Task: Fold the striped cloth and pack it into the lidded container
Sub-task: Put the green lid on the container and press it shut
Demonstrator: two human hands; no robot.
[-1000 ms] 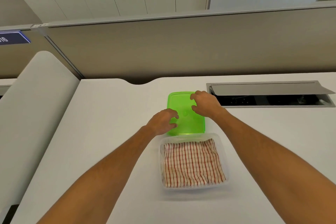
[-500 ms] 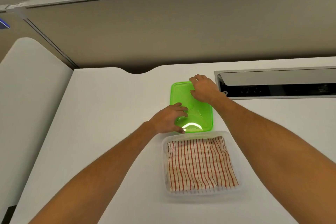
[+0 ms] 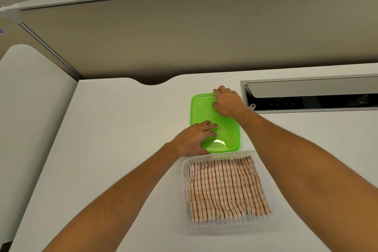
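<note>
Your right hand (image 3: 227,101) has slid to the green lid (image 3: 212,122)'s far corner, fingers curled over its edge; your left hand (image 3: 194,139) lies flat on it. Lifting comes next; the striped cloth (image 3: 225,188) sits folded in the container (image 3: 185,170) just behind your left wrist.

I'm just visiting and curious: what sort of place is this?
Probably an office workstation: a plain white desk backed by a beige partition screen, with a grey flip-up cable hatch set into the desktop, its dark recess seemingly holding sockets.

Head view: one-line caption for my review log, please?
Both hands, left and right, rest on the green lid behind the clear container holding the folded striped cloth.
</note>
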